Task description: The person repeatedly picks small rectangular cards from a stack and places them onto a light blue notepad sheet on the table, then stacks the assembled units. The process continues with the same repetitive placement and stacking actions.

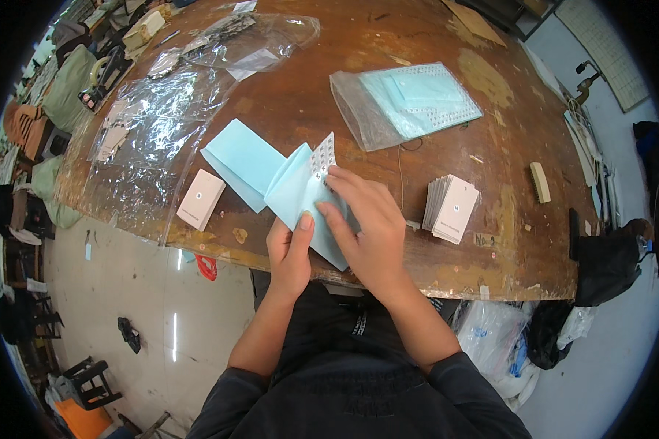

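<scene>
A light blue folded sheet of stickers [296, 192] is held up over the table's front edge, with a white strip of small printed labels along its upper right corner. My left hand [291, 256] grips its lower part, thumb pressed on the front. Around its right side curls my right hand [370, 230], fingertips by the printed strip and thumb lower on the blue face. Behind it lies another folded light blue sheet [245, 155]. To the left are pale pink card tags [200, 200]; a fanned stack of similar tags [452, 208] sits to the right.
A clear plastic bag [406, 102] with more blue label sheets lies farther back. Crumpled clear plastic [154, 139] covers the table's left side. A small yellowish block [540, 182] rests near the right edge of the worn wooden table [388, 36]. A tape dispenser [104, 79] stands far left.
</scene>
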The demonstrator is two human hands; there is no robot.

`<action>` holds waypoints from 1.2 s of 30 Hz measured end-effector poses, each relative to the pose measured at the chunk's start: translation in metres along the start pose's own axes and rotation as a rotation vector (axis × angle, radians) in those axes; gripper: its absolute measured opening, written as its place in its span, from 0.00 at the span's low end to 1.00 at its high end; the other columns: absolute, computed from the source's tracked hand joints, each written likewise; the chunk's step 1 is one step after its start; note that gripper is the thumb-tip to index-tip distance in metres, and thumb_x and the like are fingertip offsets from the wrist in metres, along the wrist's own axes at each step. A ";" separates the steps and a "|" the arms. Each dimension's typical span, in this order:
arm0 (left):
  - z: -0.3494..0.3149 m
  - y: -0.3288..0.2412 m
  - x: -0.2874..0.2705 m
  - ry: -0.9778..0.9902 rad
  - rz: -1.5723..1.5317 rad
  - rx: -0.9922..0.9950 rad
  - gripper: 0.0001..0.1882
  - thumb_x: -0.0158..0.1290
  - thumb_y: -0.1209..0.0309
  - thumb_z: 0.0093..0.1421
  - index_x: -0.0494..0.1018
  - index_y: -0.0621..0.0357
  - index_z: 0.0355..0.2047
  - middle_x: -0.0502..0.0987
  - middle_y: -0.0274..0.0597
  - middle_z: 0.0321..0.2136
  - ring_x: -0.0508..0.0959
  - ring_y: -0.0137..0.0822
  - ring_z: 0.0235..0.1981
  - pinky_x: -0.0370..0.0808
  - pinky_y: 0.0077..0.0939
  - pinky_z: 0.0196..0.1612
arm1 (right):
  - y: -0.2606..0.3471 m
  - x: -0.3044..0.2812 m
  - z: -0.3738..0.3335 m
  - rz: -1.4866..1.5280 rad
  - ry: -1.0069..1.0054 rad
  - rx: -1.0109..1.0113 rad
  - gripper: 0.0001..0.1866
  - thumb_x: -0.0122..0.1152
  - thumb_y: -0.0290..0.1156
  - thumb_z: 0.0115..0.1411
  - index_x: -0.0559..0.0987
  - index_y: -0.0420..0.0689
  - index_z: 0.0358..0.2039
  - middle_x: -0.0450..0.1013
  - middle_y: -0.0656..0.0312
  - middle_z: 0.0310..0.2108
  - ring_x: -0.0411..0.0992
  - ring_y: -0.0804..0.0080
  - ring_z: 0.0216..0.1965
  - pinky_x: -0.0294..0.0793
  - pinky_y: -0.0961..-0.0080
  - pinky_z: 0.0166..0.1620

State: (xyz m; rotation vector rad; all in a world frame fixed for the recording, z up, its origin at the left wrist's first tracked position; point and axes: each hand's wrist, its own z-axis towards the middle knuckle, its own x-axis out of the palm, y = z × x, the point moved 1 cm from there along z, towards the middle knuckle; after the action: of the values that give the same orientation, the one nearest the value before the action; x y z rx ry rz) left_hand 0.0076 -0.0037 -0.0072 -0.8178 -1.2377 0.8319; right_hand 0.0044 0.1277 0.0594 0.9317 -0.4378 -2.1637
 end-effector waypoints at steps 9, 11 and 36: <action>-0.001 0.004 -0.005 0.013 -0.036 -0.038 0.20 0.43 0.69 0.73 0.68 0.71 0.58 0.73 0.47 0.55 0.73 0.34 0.56 0.68 0.32 0.60 | 0.001 -0.002 0.004 -0.132 0.200 -0.029 0.27 0.68 0.29 0.56 0.75 0.39 0.57 0.67 0.49 0.63 0.65 0.44 0.60 0.64 0.53 0.60; 0.000 0.003 -0.005 -0.030 -0.004 -0.066 0.20 0.43 0.69 0.73 0.67 0.71 0.58 0.73 0.47 0.55 0.73 0.35 0.56 0.68 0.32 0.60 | 0.000 -0.001 0.003 -0.045 0.224 0.019 0.27 0.68 0.30 0.56 0.76 0.39 0.57 0.67 0.49 0.62 0.64 0.44 0.61 0.62 0.53 0.60; -0.002 0.001 -0.003 -0.018 -0.122 0.002 0.20 0.42 0.70 0.73 0.66 0.71 0.59 0.73 0.49 0.56 0.73 0.38 0.57 0.67 0.36 0.62 | 0.006 -0.003 -0.007 0.211 -0.067 0.258 0.11 0.69 0.18 0.54 0.82 0.38 0.39 0.81 0.56 0.32 0.78 0.71 0.29 0.78 0.77 0.32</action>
State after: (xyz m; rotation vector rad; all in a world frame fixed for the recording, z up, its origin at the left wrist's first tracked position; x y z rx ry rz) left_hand 0.0086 -0.0063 -0.0101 -0.7267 -1.2896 0.7430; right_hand 0.0136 0.1255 0.0595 0.9074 -0.8266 -1.9796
